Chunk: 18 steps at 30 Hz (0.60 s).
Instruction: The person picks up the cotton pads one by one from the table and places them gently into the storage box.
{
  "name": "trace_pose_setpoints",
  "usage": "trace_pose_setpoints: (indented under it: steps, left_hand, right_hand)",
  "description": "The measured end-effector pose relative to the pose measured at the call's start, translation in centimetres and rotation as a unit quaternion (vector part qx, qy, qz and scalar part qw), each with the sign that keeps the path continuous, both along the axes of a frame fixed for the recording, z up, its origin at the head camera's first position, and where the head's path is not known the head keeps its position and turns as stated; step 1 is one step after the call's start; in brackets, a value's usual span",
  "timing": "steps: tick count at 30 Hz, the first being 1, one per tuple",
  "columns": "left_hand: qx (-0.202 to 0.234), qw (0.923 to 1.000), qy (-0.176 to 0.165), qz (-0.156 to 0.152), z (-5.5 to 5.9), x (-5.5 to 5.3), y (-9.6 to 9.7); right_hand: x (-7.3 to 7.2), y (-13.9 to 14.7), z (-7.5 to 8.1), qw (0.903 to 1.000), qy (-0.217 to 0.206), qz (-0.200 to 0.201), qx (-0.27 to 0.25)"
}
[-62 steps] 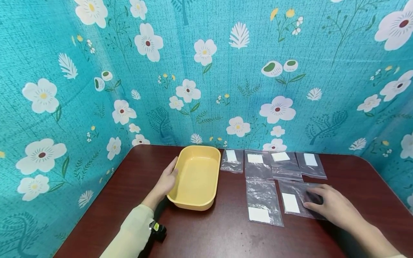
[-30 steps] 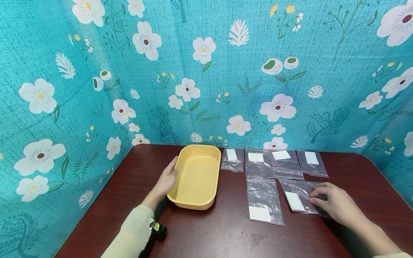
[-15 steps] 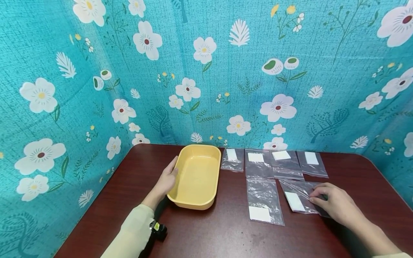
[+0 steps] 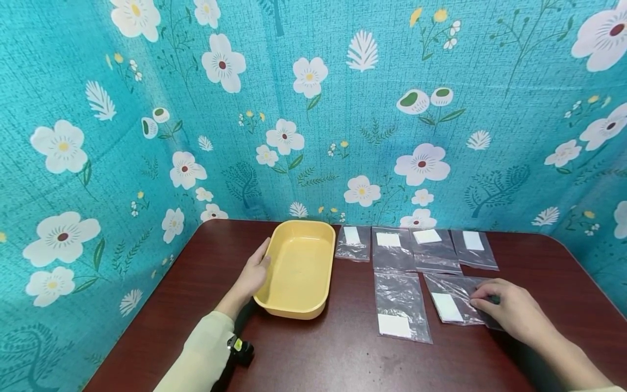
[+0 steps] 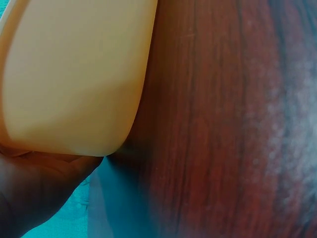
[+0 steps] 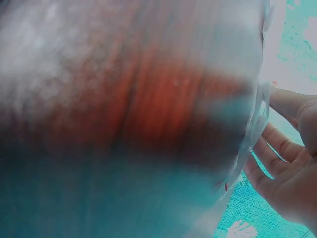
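My left hand [image 4: 252, 275] holds the left side of a yellow plastic basin [image 4: 299, 313], thumb near its rim. In the left wrist view the basin's wall [image 5: 74, 89] rises over part of that hand. On the right, my right hand [image 4: 511, 310] pinches the right edge of a clear zip bag [image 4: 460, 283] between thumb and index finger. A white card [image 4: 447, 307] shows inside at the bag's left end, and that side sits slightly tilted. Up close in the right wrist view, the bag's edge [image 6: 255, 124] meets the fingertips.
Another zip bag [image 4: 401, 294] with a white card lies between the basin and the pinched bag. Several more such bags [image 4: 392, 260] lie in a row at the back of the dark red table [image 4: 313, 359]. A flowered teal cloth [image 4: 333, 136] hangs behind. A small black device [image 4: 241, 351] sits at my left wrist.
Since the first frame my right hand has closed on the bag's edge and shifted it slightly right, tilting its card. In the last second it has barely moved; the left hand and basin stay put.
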<state>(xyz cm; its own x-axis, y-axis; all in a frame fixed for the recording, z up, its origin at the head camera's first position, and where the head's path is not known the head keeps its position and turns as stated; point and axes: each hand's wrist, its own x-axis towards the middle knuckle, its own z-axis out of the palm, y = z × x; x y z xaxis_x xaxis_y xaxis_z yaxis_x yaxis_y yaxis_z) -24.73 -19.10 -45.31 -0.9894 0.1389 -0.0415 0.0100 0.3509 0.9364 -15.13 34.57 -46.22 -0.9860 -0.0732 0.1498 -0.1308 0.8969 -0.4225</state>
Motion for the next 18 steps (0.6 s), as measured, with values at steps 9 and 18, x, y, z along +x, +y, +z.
trace_pose_setpoints:
  steps: [9, 18]
  left_hand:
    - [-0.003, 1.0000, 0.004, 0.004, 0.04, 0.11, 0.03]
    - [-0.006, 1.0000, 0.002, 0.001, 0.01, 0.09, -0.05]
  right_hand:
    - [0.31, -0.25, 0.51, 0.9998, 0.015, -0.013, -0.003]
    - [0.77, -0.52, 0.94, 0.9981, 0.059, -0.013, -0.014]
